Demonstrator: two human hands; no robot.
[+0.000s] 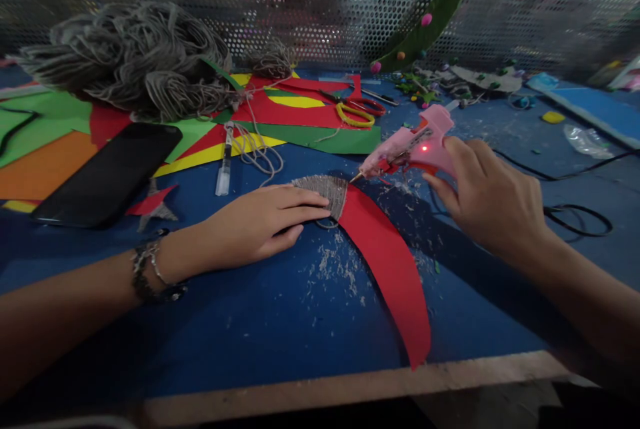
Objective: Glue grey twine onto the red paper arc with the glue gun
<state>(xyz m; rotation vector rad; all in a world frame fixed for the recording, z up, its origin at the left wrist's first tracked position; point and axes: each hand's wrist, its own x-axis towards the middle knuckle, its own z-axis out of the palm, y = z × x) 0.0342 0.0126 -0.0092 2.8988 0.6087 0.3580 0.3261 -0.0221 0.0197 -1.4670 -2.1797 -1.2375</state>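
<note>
A red paper crescent [387,249] lies on the blue table, its upper left end wound with grey yarn [327,189]. My left hand [260,219] rests flat with fingers stretched out over the yarn-wrapped end, pressing it down. My right hand [493,192] is closed around the handle of a pink glue gun [410,142] with a lit red light. The gun's nozzle points down left and meets the crescent's upper edge, just where the yarn stops and bare red paper begins. A loose yarn strand [257,152] runs behind my left hand.
A big grey yarn heap [135,59] sits back left, near a black phone [107,176] and a red-grey star [153,206]. Scissors [355,114] lie on coloured paper behind. A black cable [575,212] loops at right. A perforated metal panel [300,9] stands behind.
</note>
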